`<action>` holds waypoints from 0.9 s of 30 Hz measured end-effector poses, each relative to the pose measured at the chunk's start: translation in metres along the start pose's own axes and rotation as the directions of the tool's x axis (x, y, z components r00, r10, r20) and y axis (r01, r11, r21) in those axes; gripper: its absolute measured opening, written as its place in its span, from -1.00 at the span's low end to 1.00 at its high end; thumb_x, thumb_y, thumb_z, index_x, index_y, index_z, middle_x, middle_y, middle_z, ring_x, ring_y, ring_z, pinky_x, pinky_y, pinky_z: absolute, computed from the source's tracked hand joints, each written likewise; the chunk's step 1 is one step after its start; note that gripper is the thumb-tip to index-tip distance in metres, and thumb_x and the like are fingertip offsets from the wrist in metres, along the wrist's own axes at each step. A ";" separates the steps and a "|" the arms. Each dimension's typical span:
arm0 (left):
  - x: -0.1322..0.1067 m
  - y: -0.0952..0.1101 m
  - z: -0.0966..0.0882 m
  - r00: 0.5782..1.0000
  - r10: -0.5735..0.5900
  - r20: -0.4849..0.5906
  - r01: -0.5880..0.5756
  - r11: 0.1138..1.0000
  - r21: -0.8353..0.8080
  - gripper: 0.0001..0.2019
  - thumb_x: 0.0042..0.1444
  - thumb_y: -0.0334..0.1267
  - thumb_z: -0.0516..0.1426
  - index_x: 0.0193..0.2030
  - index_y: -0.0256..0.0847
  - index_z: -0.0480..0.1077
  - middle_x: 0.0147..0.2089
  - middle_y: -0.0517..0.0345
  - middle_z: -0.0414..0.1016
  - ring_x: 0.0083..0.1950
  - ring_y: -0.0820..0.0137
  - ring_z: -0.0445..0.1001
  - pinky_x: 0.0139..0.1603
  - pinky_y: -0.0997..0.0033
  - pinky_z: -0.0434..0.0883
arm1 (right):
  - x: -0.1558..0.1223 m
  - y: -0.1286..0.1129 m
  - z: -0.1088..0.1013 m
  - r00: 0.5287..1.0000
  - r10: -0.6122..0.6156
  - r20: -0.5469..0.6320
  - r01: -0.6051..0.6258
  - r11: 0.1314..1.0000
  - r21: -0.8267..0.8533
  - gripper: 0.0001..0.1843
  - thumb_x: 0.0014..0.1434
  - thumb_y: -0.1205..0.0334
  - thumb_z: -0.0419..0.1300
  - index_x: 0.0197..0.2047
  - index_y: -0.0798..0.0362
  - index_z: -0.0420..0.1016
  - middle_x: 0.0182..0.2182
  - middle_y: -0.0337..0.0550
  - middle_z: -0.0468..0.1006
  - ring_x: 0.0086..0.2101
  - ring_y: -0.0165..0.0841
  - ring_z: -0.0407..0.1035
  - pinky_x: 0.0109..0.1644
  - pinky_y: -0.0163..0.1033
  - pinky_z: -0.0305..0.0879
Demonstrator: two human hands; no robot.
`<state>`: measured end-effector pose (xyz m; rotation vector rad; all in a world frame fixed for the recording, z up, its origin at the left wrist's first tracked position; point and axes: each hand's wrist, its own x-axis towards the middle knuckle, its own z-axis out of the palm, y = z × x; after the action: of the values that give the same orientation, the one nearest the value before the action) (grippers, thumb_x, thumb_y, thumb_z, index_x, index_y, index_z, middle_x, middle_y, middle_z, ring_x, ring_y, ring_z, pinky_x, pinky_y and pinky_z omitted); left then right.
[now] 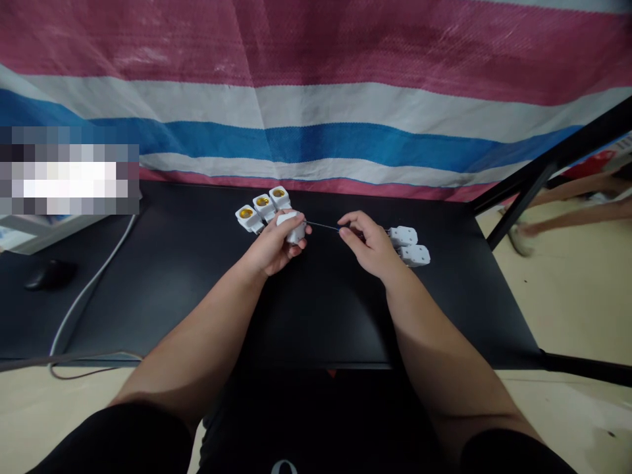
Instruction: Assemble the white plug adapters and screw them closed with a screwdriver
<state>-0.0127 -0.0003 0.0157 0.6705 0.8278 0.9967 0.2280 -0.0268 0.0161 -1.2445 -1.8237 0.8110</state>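
My left hand (276, 247) is closed around a white lamp socket adapter (292, 227), held just above the black table (197, 283). My right hand (368, 243) pinches a thin dark tool like a screwdriver (323, 226), whose tip points into the adapter in my left hand. Three white socket adapters with brass insides (261, 207) stand in a row just left of and behind my left hand. Two more white adapters (409, 245) lie on the table right beside my right hand.
A dark computer mouse (49, 273) lies at the table's left with a white cable (89, 286) running past it. A striped pink, white and blue tarp (316, 99) hangs behind the table. Another person's legs (567, 204) show at the far right, beyond a black frame bar.
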 end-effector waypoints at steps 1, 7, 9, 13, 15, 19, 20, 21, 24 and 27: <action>0.000 0.002 -0.001 0.998 -0.056 0.026 0.057 0.997 -0.049 -0.55 0.04 -0.12 0.51 -0.16 -0.17 0.36 -0.32 0.14 0.57 -0.54 0.55 0.45 -0.70 0.69 0.09 | -0.001 -0.001 0.001 1.000 -0.009 0.003 0.009 1.000 0.016 -0.70 0.48 -0.13 0.19 0.00 -0.09 0.48 -0.39 -0.25 0.47 -0.40 -0.29 0.33 -0.21 -0.12 0.26; -0.003 0.011 -0.003 0.969 -0.195 0.150 0.222 0.955 -0.195 -0.74 0.03 -0.22 0.43 -0.30 -0.21 0.44 -0.40 0.15 0.48 -0.60 0.63 0.26 -0.72 0.67 0.07 | -0.003 -0.006 0.003 1.000 -0.009 0.012 0.009 0.999 0.031 -0.78 0.47 -0.06 0.21 -0.06 -0.10 0.39 -0.40 -0.27 0.44 -0.40 -0.31 0.30 -0.23 -0.11 0.24; -0.004 0.012 -0.001 0.969 -0.197 0.151 0.226 0.953 -0.201 -0.77 0.04 -0.24 0.40 -0.31 -0.20 0.43 -0.42 0.17 0.45 -0.63 0.65 0.20 -0.71 0.66 0.11 | -0.002 -0.006 0.003 1.000 -0.022 0.011 0.021 0.999 0.044 -0.78 0.47 -0.04 0.21 -0.07 -0.09 0.39 -0.40 -0.27 0.45 -0.41 -0.32 0.30 -0.24 -0.11 0.23; -0.005 0.013 0.000 0.960 -0.253 0.119 0.276 0.923 -0.269 -0.83 0.09 -0.28 0.34 -0.33 -0.20 0.42 -0.46 0.20 0.38 -0.67 0.68 0.08 -0.73 0.67 0.09 | -0.002 -0.005 0.004 0.999 -0.039 0.007 0.039 0.998 0.057 -0.80 0.47 -0.01 0.22 -0.07 -0.08 0.40 -0.42 -0.30 0.43 -0.42 -0.34 0.28 -0.25 -0.14 0.21; -0.005 0.014 0.001 0.951 -0.283 0.120 0.307 0.901 -0.308 -0.84 0.16 -0.28 0.31 -0.34 -0.21 0.40 -0.47 0.21 0.35 -0.68 0.68 0.07 -0.75 0.69 0.07 | -0.002 -0.004 0.005 0.999 -0.043 0.003 0.043 0.998 0.055 -0.81 0.47 0.02 0.23 -0.07 -0.07 0.40 -0.42 -0.31 0.44 -0.42 -0.35 0.29 -0.25 -0.15 0.21; -0.008 0.017 0.003 0.944 -0.305 0.123 0.329 0.875 -0.355 -0.81 0.37 -0.27 0.13 -0.30 -0.23 0.41 -0.46 0.19 0.37 -0.72 0.66 0.11 -0.77 0.70 0.07 | -0.003 -0.002 0.006 0.997 -0.083 -0.013 0.083 0.994 0.075 -0.84 0.46 0.07 0.25 -0.08 -0.05 0.41 -0.44 -0.32 0.44 -0.43 -0.37 0.29 -0.28 -0.18 0.19; -0.009 0.018 0.003 0.944 -0.307 0.119 0.330 0.870 -0.367 -0.79 0.40 -0.27 0.09 -0.30 -0.24 0.41 -0.47 0.18 0.37 -0.72 0.66 0.11 -0.78 0.70 0.06 | -0.003 -0.002 0.007 0.996 -0.091 -0.018 0.092 0.993 0.077 -0.84 0.45 0.07 0.26 -0.08 -0.05 0.42 -0.44 -0.33 0.43 -0.44 -0.38 0.28 -0.29 -0.18 0.18; -0.009 0.018 0.004 0.944 -0.309 0.116 0.330 0.865 -0.378 -0.75 0.42 -0.27 0.05 -0.30 -0.24 0.42 -0.47 0.16 0.38 -0.73 0.65 0.12 -0.79 0.70 0.05 | -0.003 -0.002 0.007 0.995 -0.097 -0.025 0.098 0.992 0.075 -0.85 0.45 0.08 0.26 -0.09 -0.04 0.42 -0.45 -0.33 0.43 -0.45 -0.38 0.28 -0.30 -0.18 0.18; -0.009 0.019 0.005 0.940 -0.320 0.118 0.340 0.852 -0.399 -0.67 0.44 -0.23 0.02 -0.35 -0.28 0.42 -0.46 0.11 0.43 -0.73 0.68 0.12 -0.80 0.72 0.01 | -0.003 -0.003 0.008 0.991 -0.118 -0.059 0.122 0.991 0.063 -0.86 0.45 0.10 0.27 -0.07 -0.04 0.44 -0.45 -0.33 0.43 -0.46 -0.39 0.28 -0.30 -0.18 0.19; -0.007 0.018 0.003 0.935 -0.330 0.132 0.355 0.849 -0.392 -0.61 0.43 -0.09 0.09 -0.39 -0.30 0.43 -0.46 0.08 0.47 -0.74 0.70 0.08 -0.80 0.72 -0.02 | -0.004 -0.004 0.010 0.986 -0.138 -0.089 0.144 0.987 0.068 -0.86 0.43 0.11 0.29 -0.07 -0.04 0.45 -0.45 -0.33 0.45 -0.46 -0.39 0.29 -0.30 -0.18 0.20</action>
<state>-0.0199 0.0001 0.0337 0.1765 0.6271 0.7833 0.2185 -0.0326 0.0140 -1.0735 -1.7757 0.7299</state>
